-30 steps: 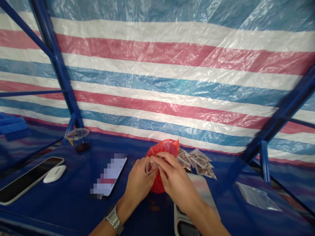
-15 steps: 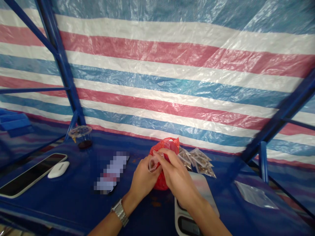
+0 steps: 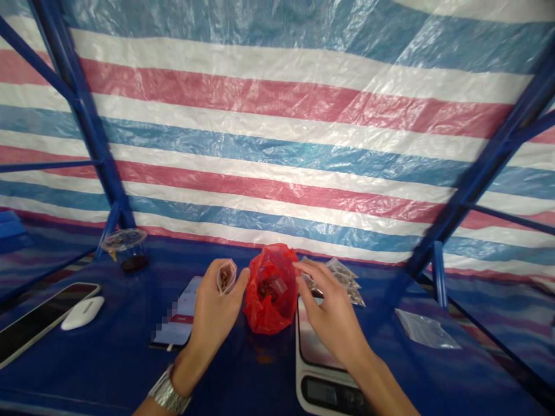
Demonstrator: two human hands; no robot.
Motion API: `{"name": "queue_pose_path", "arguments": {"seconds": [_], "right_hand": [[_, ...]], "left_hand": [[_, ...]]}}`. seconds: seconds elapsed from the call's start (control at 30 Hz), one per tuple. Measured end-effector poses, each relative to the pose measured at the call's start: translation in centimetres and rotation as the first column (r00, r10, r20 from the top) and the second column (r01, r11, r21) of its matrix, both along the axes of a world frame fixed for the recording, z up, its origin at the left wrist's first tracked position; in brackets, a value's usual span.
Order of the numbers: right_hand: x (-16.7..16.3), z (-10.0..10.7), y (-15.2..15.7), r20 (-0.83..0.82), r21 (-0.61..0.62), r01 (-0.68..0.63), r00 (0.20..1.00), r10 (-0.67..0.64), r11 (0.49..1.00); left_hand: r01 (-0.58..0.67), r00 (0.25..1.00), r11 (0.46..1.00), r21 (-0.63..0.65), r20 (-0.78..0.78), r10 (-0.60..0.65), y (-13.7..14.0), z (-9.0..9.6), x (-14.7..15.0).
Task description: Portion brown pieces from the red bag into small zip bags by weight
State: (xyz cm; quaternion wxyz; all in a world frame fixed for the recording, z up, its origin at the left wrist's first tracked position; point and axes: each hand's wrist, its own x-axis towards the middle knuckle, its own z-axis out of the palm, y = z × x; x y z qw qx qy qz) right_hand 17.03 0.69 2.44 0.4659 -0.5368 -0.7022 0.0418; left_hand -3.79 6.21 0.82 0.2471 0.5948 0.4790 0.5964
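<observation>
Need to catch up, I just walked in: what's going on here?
A person's left hand holds a small clear bag, its mouth open and brown bits inside. Their right hand, open, is at the edge of an open red bag; contact is unclear. A scale stands right of the red bag, with filled clear bags beyond.

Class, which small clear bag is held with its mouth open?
The clear bag in the left hand: its mouth gapes, showing brown pieces. The filled bags beyond the scale and the flat clear plastic at right lie on the table.
</observation>
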Motion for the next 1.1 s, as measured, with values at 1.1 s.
{"name": "queue_pose_path", "arguments": {"seconds": [1.1], "right_hand": [[13.4, -6.0, -3.9, -0.007, -0.154, 0.438, 0.896, -0.444, 0.886]], "left_hand": [[0.277, 0.363, 0.887, 0.369, -0.895, 0.259, -4.2, -4.0, -1.3]]}}
